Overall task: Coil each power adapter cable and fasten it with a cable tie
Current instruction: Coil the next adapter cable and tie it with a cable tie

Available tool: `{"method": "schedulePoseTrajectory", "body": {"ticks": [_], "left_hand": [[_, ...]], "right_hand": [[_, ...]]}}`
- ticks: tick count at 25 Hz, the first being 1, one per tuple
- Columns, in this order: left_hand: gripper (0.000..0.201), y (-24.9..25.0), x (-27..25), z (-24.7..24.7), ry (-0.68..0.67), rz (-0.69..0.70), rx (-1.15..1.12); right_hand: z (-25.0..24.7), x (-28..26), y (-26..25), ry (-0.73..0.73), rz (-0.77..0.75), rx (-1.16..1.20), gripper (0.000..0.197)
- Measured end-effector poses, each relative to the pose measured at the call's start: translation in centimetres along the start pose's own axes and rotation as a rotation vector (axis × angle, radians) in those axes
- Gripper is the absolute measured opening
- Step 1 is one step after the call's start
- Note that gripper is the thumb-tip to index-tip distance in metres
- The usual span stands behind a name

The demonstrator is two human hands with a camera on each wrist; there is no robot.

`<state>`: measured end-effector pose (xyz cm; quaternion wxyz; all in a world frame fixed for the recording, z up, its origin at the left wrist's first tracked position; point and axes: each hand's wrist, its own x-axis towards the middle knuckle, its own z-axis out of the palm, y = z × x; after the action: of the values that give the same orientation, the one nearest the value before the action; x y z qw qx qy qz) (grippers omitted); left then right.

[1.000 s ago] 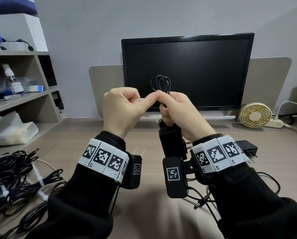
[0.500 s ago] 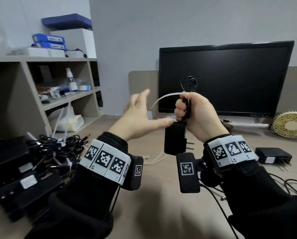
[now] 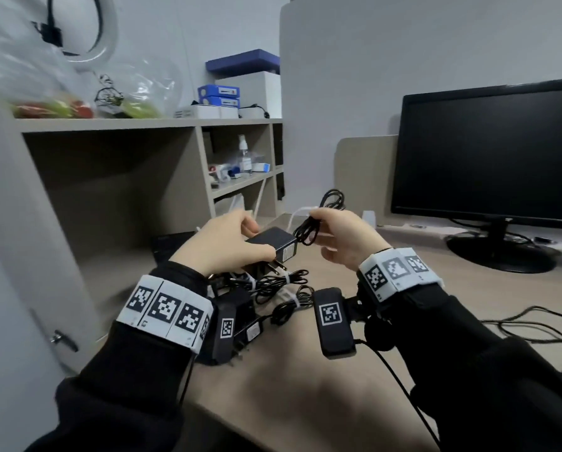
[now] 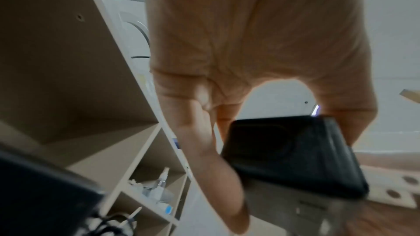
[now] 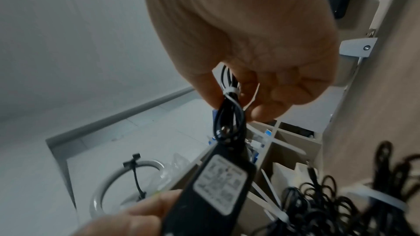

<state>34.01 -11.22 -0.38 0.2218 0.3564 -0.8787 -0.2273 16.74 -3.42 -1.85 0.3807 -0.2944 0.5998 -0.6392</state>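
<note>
The adapter (image 3: 271, 240), a smooth black plastic block with a pale label, is held above the desk (image 3: 273, 402), gripped by the left hand (image 3: 222, 244) between thumb and fingers. The right hand (image 3: 340, 238) pinches its thin black cable (image 3: 317, 220), bunched into narrow loops cinched by a white plastic tie (image 5: 230, 90). Beneath lie more tied adapters (image 3: 266, 298).

soft even indoor light; wrist views blurred, edges warped.
</note>
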Motion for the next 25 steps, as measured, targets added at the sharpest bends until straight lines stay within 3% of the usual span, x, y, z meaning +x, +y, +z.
{"method": "schedulePoseTrajectory", "body": {"ticks": [3,10,14,17,19,22,25], "left_hand": [[0.034,-2.9,-1.3,-1.1,0.030,-0.078,0.002],[0.034,-6.8,-2.3,-0.9,-0.012,-0.114,0.088],[0.021,-7.1,-2.1,-1.1,-0.039,-0.132,0.192],[0.016,-6.6,-2.0,-1.7,-0.099,-0.169,0.260],[0.021,-5.4,-1.9,-1.8,-0.071,-0.127,0.275],[0.027,-2.1,-1.6,-0.5,0.031,0.060,0.236],[0.023,3.0,-0.4,2.2,0.013,0.232,0.163]], "right_hand": [[2.9,1.1,1.8,-0.074,0.116,-0.040,0.008],[5.4,2.5,5.0,-0.124,0.284,-0.135,0.028],[4.2,2.8,5.5,-0.165,0.318,-0.292,0.042],[3.1,2.5,5.2,-0.144,0.275,-0.445,0.040],[2.1,2.0,4.7,-0.127,0.230,-0.452,0.035],[0.1,0.8,3.4,-0.108,0.133,-0.454,0.029],[-2.8,-1.1,1.5,-0.063,0.071,-0.488,0.025]]}}
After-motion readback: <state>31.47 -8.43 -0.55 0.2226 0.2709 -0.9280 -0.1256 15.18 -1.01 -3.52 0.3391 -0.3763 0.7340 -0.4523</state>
